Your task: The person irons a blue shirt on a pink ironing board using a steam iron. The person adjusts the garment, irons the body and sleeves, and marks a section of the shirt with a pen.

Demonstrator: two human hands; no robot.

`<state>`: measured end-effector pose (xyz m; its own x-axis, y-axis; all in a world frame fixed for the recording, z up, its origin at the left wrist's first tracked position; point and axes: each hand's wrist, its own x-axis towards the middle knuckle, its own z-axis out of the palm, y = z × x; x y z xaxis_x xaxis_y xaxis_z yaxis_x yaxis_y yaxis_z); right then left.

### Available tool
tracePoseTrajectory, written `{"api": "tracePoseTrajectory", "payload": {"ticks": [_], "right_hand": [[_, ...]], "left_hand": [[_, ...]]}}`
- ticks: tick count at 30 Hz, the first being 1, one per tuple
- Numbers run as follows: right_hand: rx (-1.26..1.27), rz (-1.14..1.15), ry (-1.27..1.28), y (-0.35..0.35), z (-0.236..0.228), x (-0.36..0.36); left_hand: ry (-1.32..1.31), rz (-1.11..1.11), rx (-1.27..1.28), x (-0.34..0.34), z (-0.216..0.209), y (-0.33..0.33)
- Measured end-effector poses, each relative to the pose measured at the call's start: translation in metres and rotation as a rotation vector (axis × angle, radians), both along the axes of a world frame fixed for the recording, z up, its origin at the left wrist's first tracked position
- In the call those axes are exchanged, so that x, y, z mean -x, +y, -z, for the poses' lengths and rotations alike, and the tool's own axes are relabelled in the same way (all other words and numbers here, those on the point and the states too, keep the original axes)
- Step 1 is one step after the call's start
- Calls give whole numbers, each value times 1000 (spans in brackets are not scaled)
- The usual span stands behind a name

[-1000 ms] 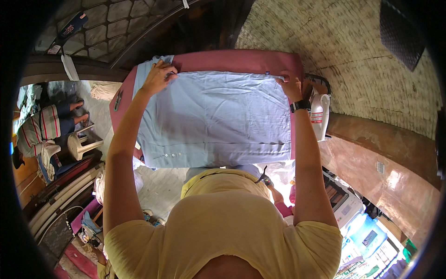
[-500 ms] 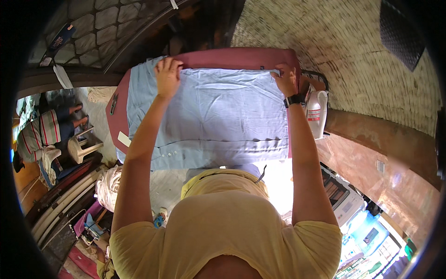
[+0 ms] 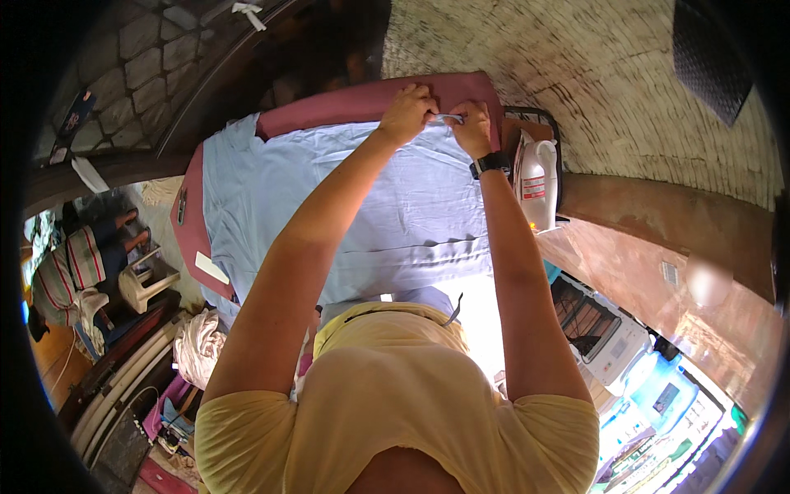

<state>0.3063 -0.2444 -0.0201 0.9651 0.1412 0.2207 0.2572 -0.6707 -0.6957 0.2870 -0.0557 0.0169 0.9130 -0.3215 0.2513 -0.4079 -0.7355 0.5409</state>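
Observation:
A light blue shirt [image 3: 346, 206] lies spread over a maroon ironing board [image 3: 329, 113], its surface lightly creased. At the shirt's far right corner, both hands are close together. My left hand [image 3: 409, 115] pinches the far edge of the fabric, and a small fold of it shows between the hands. My right hand [image 3: 472, 132], with a black watch on the wrist, grips the same edge just to the right. On the board's left end rest a small dark tool [image 3: 182, 206] of unclear kind and a white card [image 3: 211, 267].
A white plastic jug [image 3: 536, 183] stands just right of the board. At the left are a pale plastic stool [image 3: 148, 280] and a person's legs [image 3: 123, 235]. Bundled pale cloth [image 3: 197, 346] lies below it. A woven wall [image 3: 576, 82] rises beyond the board.
My left hand has moved right along the shirt's far edge, up beside my right hand. The edge between them is now lifted into a small fold. The view has shifted slightly.

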Motion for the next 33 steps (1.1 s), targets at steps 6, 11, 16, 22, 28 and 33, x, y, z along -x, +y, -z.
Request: {"api": "tracePoseTrajectory", "payload": {"ticks": [6,11,16,22,28,33], "right_hand": [[-100,17,43,2,-6,4],[-102,-22,13,-1,-5,1],[-116,-49,-2,-2,-6,0],[-106,-10,20,-1,-6,1],[-105,40,-7,2,-10,7],[-99,-16,-94,2,-9,8]], "left_hand": [[165,-426,374,-39,12,11],[147,-361,430,-38,4,26],[75,70,252,-8,-4,7],[58,25,177,-10,0,0],[19,-73,246,-6,-3,-7],[-9,-141,407,8,11,0]]}}
